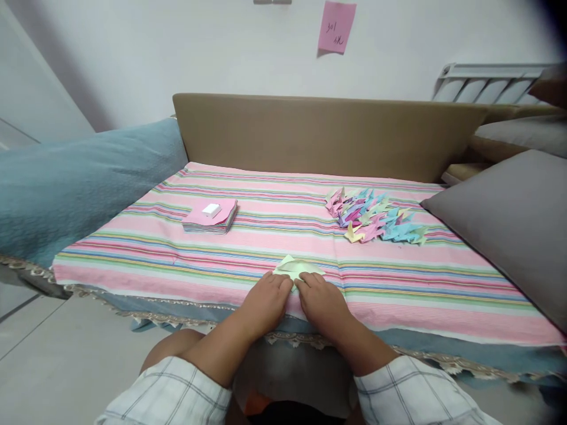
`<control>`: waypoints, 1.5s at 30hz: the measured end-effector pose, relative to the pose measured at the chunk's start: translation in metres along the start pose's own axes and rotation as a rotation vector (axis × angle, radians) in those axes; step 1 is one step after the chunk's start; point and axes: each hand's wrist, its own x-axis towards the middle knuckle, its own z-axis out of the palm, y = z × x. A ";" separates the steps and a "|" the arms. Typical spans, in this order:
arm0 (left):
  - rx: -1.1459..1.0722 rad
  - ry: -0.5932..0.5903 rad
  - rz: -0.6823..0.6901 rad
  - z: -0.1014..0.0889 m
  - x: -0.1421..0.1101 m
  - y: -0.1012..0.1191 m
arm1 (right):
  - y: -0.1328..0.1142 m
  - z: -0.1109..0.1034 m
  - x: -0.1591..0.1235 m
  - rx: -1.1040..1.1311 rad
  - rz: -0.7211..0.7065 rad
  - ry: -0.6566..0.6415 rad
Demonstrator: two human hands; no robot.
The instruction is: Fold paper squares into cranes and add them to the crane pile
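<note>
A pale green sheet of folding paper (293,267), partly folded, lies near the front edge of the striped cloth. My left hand (269,300) grips its near left side, fingers bent and thumb pressed inward. On the near right side my right hand (321,301) holds the same paper, its thumb close to the left one. The far part of the paper shows a raised flap and a pointed tip; its near edge is hidden beneath my fingers.
A stack of coloured paper (210,213) with a small white block (211,209) on top stands left. Right of centre lies a heap of folded paper figures (374,217). A grey cushion (509,218) borders the right side; a brown backrest (328,136) rises behind.
</note>
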 end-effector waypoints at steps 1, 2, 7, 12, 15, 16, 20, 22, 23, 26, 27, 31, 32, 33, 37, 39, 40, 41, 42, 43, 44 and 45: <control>0.011 -0.006 0.006 0.000 0.000 0.000 | 0.002 0.000 -0.001 -0.003 0.008 0.002; 0.021 -0.009 0.008 0.000 0.000 0.000 | 0.004 -0.001 -0.002 -0.008 0.018 0.005; 0.105 -0.002 -0.004 0.005 0.000 0.003 | 0.011 -0.001 -0.005 -0.002 0.052 0.001; 0.175 0.006 -0.027 0.013 0.002 0.007 | 0.020 -0.006 -0.004 0.065 0.114 0.002; 0.170 0.034 -0.023 0.015 0.003 0.009 | 0.036 -0.011 0.000 0.255 0.244 0.128; 0.170 0.042 -0.020 0.015 0.003 0.010 | 0.043 -0.012 0.001 0.353 0.293 0.193; 0.198 0.065 -0.033 0.014 0.005 0.013 | 0.066 -0.003 0.004 0.754 0.435 0.280; 0.208 0.079 -0.037 0.015 0.006 0.013 | 0.069 0.005 0.005 0.928 0.446 0.206; 0.212 0.086 -0.038 0.015 0.007 0.014 | 0.068 0.009 0.006 0.961 0.441 0.181; 0.224 0.101 -0.044 0.017 0.008 0.014 | 0.060 0.019 0.011 0.960 0.433 0.141; 0.228 0.102 -0.045 0.017 0.008 0.014 | 0.057 0.021 0.013 0.953 0.427 0.148; 0.237 0.097 -0.058 0.017 0.008 0.015 | 0.053 0.022 0.019 0.900 0.448 0.139; 0.234 0.096 -0.062 0.016 0.007 0.015 | 0.054 0.022 0.020 0.891 0.455 0.129; 0.230 0.095 -0.066 0.016 0.007 0.015 | 0.055 0.020 0.020 0.885 0.458 0.118; 0.208 0.094 -0.077 0.014 0.006 0.015 | 0.062 0.014 0.019 0.872 0.454 0.084; 0.200 0.095 -0.076 0.014 0.006 0.015 | 0.064 0.011 0.018 0.890 0.448 0.057; 0.196 0.095 -0.075 0.014 0.005 0.014 | 0.065 0.010 0.018 0.910 0.441 0.039; 0.193 0.095 -0.073 0.015 0.006 0.013 | 0.065 0.009 0.016 0.935 0.435 0.016; 0.189 0.096 -0.073 0.015 0.006 0.013 | 0.065 0.008 0.015 0.965 0.429 -0.010; 0.184 0.096 -0.072 0.016 0.006 0.012 | 0.065 0.007 0.013 0.999 0.423 -0.039; 0.176 0.098 -0.072 0.016 0.006 0.011 | 0.064 0.007 0.012 1.036 0.414 -0.068; 0.167 0.100 -0.071 0.017 0.006 0.011 | 0.063 0.006 0.010 1.074 0.401 -0.100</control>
